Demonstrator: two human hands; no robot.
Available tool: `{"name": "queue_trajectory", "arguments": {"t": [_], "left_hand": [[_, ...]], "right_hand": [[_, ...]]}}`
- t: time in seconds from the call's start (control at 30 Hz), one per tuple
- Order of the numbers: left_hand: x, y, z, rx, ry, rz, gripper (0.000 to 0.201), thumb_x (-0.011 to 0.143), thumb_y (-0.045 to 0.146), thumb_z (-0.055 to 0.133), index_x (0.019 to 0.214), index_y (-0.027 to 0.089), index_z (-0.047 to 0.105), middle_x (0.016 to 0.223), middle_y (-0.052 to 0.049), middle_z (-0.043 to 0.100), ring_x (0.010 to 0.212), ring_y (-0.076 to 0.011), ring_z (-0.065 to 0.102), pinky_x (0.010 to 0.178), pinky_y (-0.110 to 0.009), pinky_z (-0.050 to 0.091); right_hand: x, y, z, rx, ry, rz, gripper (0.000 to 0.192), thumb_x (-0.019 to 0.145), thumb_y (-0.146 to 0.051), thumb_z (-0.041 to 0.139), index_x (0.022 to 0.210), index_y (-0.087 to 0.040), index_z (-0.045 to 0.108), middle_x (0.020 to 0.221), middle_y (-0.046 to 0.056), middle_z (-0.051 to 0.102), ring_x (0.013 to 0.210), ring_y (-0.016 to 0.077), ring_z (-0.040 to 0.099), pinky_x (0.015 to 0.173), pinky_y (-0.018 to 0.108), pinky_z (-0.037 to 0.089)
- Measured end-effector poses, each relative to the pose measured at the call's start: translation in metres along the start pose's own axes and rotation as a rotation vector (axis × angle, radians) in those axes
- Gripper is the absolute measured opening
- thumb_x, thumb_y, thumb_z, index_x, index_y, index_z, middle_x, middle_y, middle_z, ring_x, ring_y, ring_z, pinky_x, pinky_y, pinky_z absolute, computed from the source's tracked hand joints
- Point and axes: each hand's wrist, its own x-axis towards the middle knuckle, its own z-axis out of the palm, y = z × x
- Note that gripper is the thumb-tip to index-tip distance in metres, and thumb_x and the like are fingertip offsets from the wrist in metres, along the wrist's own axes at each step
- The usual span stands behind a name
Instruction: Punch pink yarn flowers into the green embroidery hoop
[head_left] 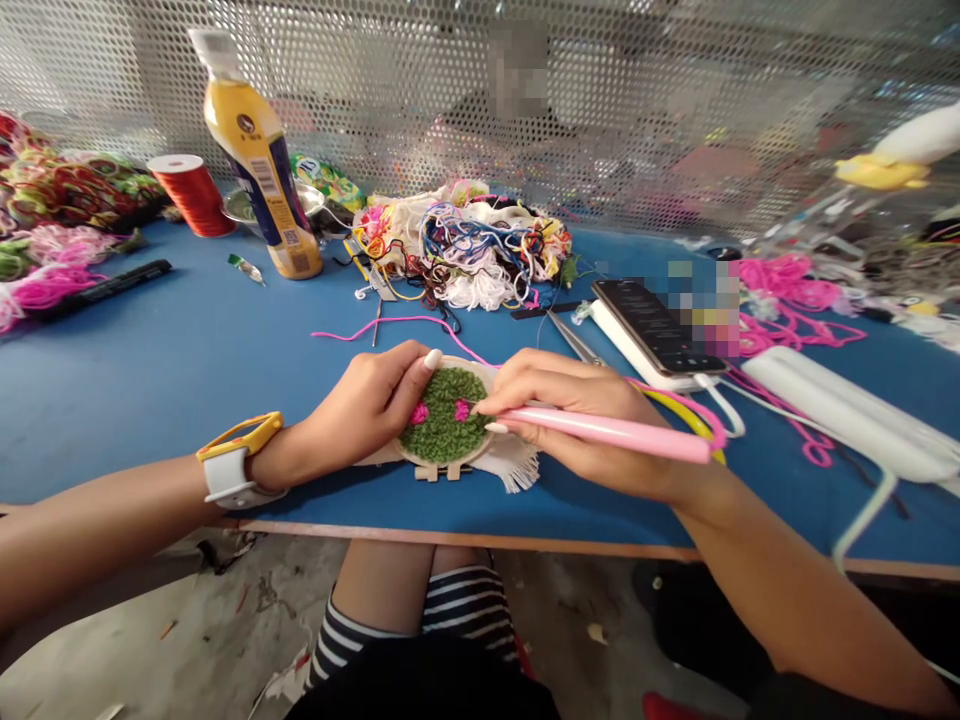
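Observation:
My left hand [382, 400] grips the left side of a small round embroidery hoop [444, 462], thumb on its rim. Green looped yarn [442, 430] fills the cloth, with two pink patches in it. In my right hand [577, 400] is a pink punch needle [615, 430], its thin tip at the right-hand pink patch. Pink yarn trails from the tool's back end. White fringed cloth [517, 470] sticks out under the hoop. A loose strand of pink yarn [397, 320] lies just beyond the hoop.
Behind lies a tangled yarn heap [487, 250]; scissors [574, 338] and a phone [660, 325] on a white box are to the right. A yellow drink bottle [262, 170], red spool [191, 195] and black marker [112, 287] stand or lie left. A perforated metal panel [420, 90] rises behind.

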Motion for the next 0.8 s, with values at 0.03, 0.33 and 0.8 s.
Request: {"name": "queue_trajectory", "arguments": {"t": [0.03,0.33,0.8], "left_hand": [[0.000,0.000,0.000,0.001,0.000,-0.005,0.031,0.099,0.025,0.039,0.069,0.019,0.040,0.054,0.008,0.035,0.048,-0.0069,0.032,0.047,-0.019,0.027],[-0.001,0.004,0.000,-0.008,0.000,-0.053,0.032,0.099,0.027,0.038,0.068,0.019,0.040,0.056,0.006,0.039,0.050,-0.0077,0.035,0.050,-0.021,0.029],[0.002,-0.001,0.003,-0.009,-0.030,-0.152,0.036,0.098,0.034,0.037,0.066,0.019,0.041,0.054,0.006,0.040,0.050,-0.0090,0.036,0.050,-0.023,0.028]], "right_hand": [[0.000,0.001,0.000,-0.001,-0.008,-0.020,0.016,0.092,-0.011,0.056,0.098,-0.019,0.068,0.092,0.005,0.070,0.086,0.0138,0.067,0.076,0.025,0.053],[0.003,0.010,0.010,-0.045,-0.004,-0.100,0.017,0.093,-0.013,0.056,0.099,-0.019,0.070,0.095,0.006,0.074,0.089,0.0158,0.069,0.086,0.031,0.055],[-0.001,0.002,0.025,0.140,0.132,0.205,0.019,0.096,-0.023,0.048,0.093,-0.018,0.066,0.080,0.004,0.068,0.072,0.0143,0.061,0.063,0.027,0.048]]}}
